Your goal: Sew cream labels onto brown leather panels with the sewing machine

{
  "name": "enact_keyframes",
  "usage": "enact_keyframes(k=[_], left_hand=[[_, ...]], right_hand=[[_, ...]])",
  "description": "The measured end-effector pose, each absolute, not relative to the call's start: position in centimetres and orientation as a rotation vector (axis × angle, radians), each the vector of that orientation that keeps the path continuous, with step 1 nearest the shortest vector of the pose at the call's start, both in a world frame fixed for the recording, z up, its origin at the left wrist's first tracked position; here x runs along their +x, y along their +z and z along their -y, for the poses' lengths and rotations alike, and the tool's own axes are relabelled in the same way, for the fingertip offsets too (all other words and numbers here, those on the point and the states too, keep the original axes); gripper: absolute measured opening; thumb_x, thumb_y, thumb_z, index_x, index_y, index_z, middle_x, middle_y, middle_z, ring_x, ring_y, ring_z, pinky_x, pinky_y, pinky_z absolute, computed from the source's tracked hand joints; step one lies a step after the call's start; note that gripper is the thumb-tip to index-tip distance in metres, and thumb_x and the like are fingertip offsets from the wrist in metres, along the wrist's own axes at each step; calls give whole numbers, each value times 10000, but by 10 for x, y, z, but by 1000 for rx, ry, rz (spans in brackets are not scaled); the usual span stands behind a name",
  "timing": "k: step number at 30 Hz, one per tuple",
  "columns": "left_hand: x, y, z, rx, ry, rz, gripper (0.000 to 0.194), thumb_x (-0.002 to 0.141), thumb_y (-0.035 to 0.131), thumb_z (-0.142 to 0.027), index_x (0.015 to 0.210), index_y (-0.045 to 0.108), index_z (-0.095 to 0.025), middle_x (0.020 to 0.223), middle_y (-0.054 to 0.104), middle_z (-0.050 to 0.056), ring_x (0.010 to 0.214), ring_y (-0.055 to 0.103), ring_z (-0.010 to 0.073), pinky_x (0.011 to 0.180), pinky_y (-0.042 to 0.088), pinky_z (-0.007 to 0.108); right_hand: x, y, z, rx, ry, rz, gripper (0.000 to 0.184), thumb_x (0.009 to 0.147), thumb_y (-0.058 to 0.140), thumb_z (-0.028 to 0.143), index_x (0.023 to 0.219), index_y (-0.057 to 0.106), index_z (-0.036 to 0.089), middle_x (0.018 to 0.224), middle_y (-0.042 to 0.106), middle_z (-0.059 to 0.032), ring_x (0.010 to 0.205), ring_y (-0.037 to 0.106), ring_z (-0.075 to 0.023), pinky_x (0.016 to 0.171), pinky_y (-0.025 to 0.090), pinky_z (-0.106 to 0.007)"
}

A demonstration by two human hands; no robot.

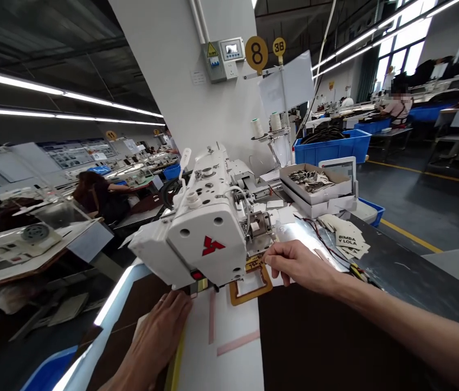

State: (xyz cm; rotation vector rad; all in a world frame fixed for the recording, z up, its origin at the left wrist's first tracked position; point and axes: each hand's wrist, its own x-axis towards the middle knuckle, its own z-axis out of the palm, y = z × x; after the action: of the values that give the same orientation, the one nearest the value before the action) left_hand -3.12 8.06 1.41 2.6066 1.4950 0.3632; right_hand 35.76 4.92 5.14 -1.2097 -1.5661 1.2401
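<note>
A white industrial sewing machine (209, 228) with a red logo stands in front of me. My left hand (162, 326) lies palm down at the left of its head, fingers stretched over brown material (123, 320) and a white sheet (221, 326) with pink strips. Under the needle area sits a yellow-brown clamp frame (252, 296) with an open middle. Beside the frame's upper right corner, my right hand (290, 263) is closed in a pinch; whatever lies between its fingertips is hidden. A second brown panel (319, 331) spreads beneath my right forearm.
Right of the machine lie cream printed labels (345, 239), small cutters (359, 271) with a yellow part and a cardboard box (314, 187) of labels. Behind are thread cones (257, 128) and a blue crate (335, 146). Another person (97, 193) sits at the left.
</note>
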Motion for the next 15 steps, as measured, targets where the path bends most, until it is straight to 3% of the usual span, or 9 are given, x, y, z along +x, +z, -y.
enact_keyframes(k=[7,10,15], left_hand=[[28,18,-54,2524,372,-1266,409,1147,295,-423,896,562,-241,937,636,42,887,645,204,771,510,318],[45,19,-49,2479,369,-1218,388,1148,309,-432,944,585,-251,939,655,30,851,664,182,753,525,270],[40,15,-51,2492,389,-1221,385,1139,332,-480,962,608,-277,948,687,6,849,697,156,757,535,205]], right_hand=[[360,45,-43,-1223,1024,1744,206,977,541,264,857,687,184,804,658,7,608,574,-111,577,421,-242],[353,43,-44,-1207,1152,1674,168,947,563,239,837,678,185,800,663,11,562,548,-95,544,412,-230],[333,49,-54,-1169,1331,1500,172,955,511,276,972,661,192,709,650,23,452,537,-114,440,431,-234]])
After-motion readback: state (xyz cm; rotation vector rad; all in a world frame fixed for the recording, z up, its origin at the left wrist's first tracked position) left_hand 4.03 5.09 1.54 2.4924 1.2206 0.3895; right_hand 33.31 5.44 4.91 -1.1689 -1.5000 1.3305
